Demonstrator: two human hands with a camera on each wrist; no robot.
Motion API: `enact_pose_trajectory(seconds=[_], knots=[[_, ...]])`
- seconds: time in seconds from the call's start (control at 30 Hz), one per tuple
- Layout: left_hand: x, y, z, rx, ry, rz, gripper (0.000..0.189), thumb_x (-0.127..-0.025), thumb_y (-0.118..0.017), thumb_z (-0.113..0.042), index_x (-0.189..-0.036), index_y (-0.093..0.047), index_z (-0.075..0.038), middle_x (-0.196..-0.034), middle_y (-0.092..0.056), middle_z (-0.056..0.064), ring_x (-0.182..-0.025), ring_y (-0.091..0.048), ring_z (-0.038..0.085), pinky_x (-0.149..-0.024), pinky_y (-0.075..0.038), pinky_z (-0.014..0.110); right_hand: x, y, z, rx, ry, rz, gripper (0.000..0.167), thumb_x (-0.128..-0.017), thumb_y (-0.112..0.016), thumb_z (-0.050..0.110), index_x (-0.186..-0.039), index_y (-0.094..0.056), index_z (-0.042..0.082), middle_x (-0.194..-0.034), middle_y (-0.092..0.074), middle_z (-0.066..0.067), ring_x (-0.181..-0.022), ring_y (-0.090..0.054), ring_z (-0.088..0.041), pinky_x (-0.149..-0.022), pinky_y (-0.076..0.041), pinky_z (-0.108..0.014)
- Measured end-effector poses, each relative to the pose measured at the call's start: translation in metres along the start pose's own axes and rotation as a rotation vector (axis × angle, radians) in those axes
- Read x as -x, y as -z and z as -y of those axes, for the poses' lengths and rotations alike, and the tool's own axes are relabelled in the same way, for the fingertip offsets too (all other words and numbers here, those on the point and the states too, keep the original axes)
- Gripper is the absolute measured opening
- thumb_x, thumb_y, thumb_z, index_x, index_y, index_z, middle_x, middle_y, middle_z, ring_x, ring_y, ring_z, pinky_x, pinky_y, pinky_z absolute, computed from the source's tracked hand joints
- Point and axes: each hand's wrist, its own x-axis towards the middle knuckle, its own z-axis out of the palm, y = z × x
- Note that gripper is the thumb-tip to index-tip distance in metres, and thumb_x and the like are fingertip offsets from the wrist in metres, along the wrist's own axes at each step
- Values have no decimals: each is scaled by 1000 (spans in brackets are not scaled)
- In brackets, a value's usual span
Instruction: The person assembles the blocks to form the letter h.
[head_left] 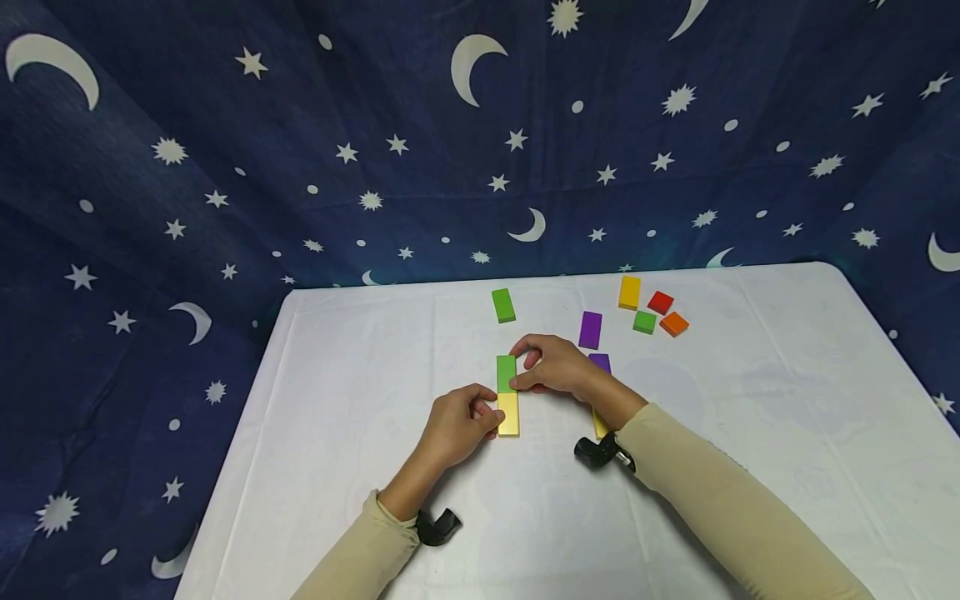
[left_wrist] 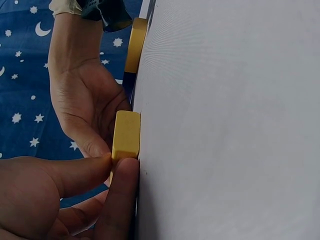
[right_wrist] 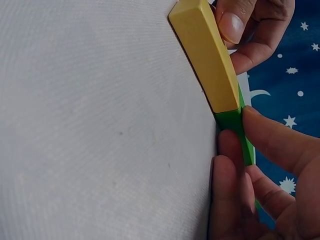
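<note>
A yellow block and a green block lie end to end in a line on the white table. My left hand pinches the yellow block from its left side, thumb and fingertips on it. At the green block's right side, my right hand grips it between thumb and fingers. In the right wrist view the yellow block meets the green one without a visible gap. The left wrist view shows the yellow block's side, while the green block is hidden there.
Beneath the right forearm, a purple block and another yellow block are partly covered. Farther back lie a green block, a purple block, a yellow block, and small red, green and orange blocks.
</note>
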Motion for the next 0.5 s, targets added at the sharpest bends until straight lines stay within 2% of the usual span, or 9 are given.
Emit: enact_pose_trajectory(seconds=[0.13, 0.3, 0.4, 0.5], knots=[[0, 1, 0, 6, 13, 16, 23, -92, -75, -17, -111, -71, -4, -70, -69, -5, -59, -62, 5, -65, -47, 23, 0, 1, -1, -26, -5, 28, 47, -77, -88, 21, -120, -68, 14, -96, -57, -9, -72, -59, -19, -64, -50, -26], [0, 6, -2, 9, 28, 35, 26, -92, -75, -19, -113, -70, -5, -72, -70, -6, -60, -64, 5, -69, -48, 24, -1, 7, 1, -114, -43, 116, 47, -85, -84, 23, -125, -64, 10, -94, -61, -10, -76, -69, -17, -65, -55, -26], [-2, 9, -3, -60, -25, 4, 26, -92, -75, -20, -112, -71, -5, -78, -69, -4, -65, -59, 4, -69, -46, 24, -2, 13, 6, -144, -79, 157, 48, -89, -80, 27, -129, -61, 10, -96, -65, -10, -80, -73, -18, -66, -58, -27], [-3, 11, -5, -157, -100, -58, 28, -91, -76, -20, -114, -71, -4, -87, -65, 2, -72, -54, 9, -68, -44, 26, -5, 19, 10, -134, -98, 140, 46, -90, -78, 30, -128, -61, 10, -99, -66, -11, -81, -71, -19, -68, -57, -28]])
